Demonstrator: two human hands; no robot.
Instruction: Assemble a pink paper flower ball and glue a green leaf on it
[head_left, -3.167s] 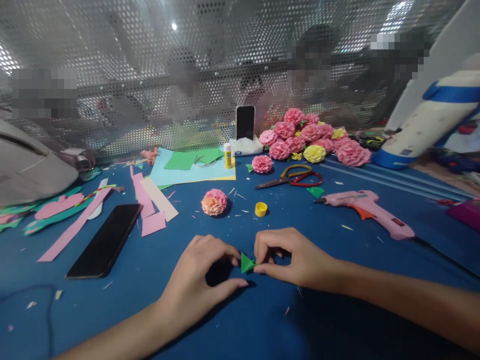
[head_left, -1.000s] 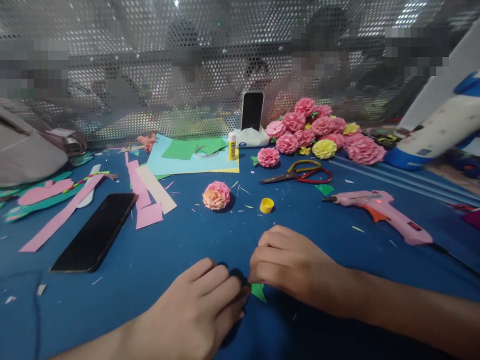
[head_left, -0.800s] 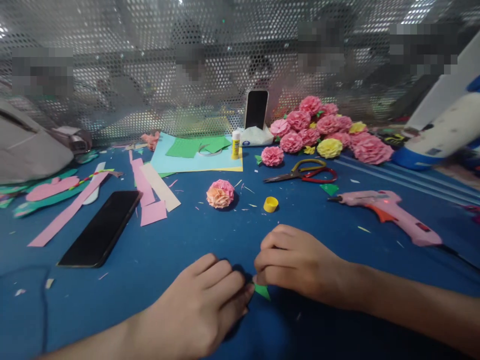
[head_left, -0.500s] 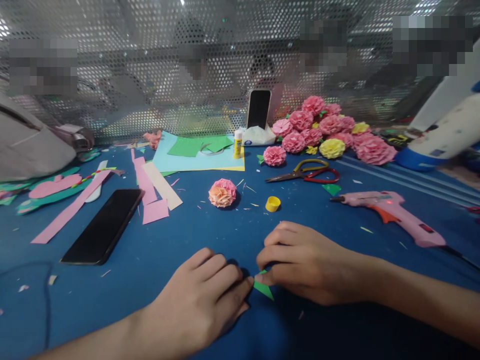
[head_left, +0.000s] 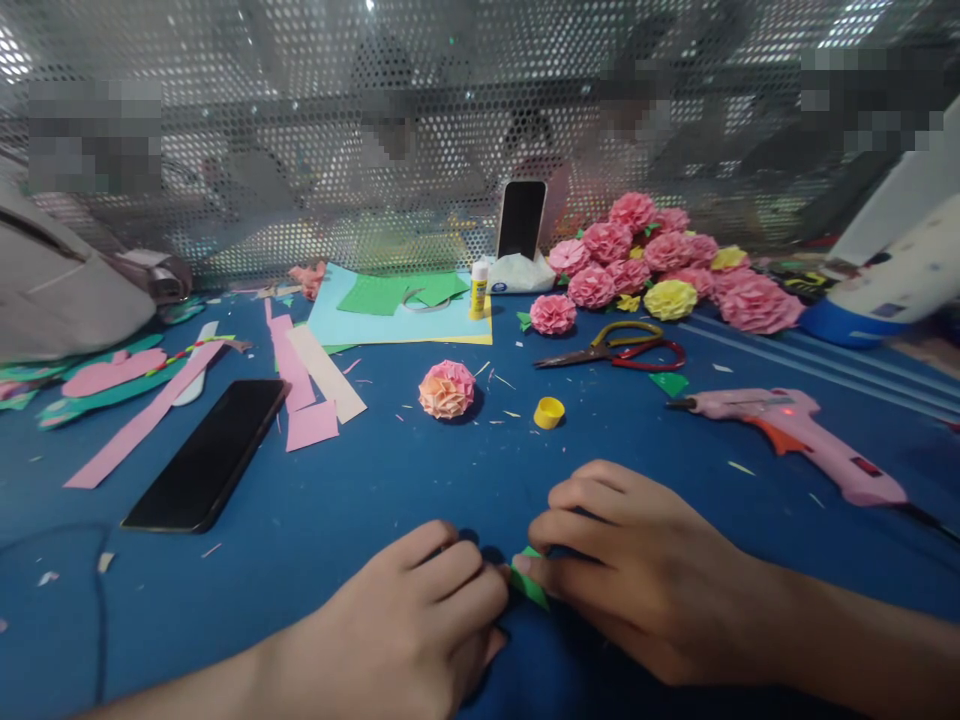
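Note:
A small piece of green paper [head_left: 534, 588] is pinched between my two hands, low in the middle of the view. My left hand [head_left: 431, 620] is closed, with its fingertips at the paper's left edge. From the other side my right hand [head_left: 637, 570] grips the same piece with thumb and fingers, its other fingers curled. Beyond the hands sits a round pink and peach paper flower [head_left: 447, 389]. A yellow glue cap [head_left: 549, 412] lies to its right.
Farther off are scissors [head_left: 611, 347], a pink glue gun [head_left: 802, 435], a glue stick [head_left: 478, 290] and a heap of pink and yellow paper flowers [head_left: 637, 250]. At left lie a black phone [head_left: 206, 455] and pink paper strips [head_left: 150, 415]. A perforated metal panel [head_left: 300, 220] stands behind.
Both hands have shifted slightly toward me, still on the green paper. My right hand has turned a little, and the view has moved slightly.

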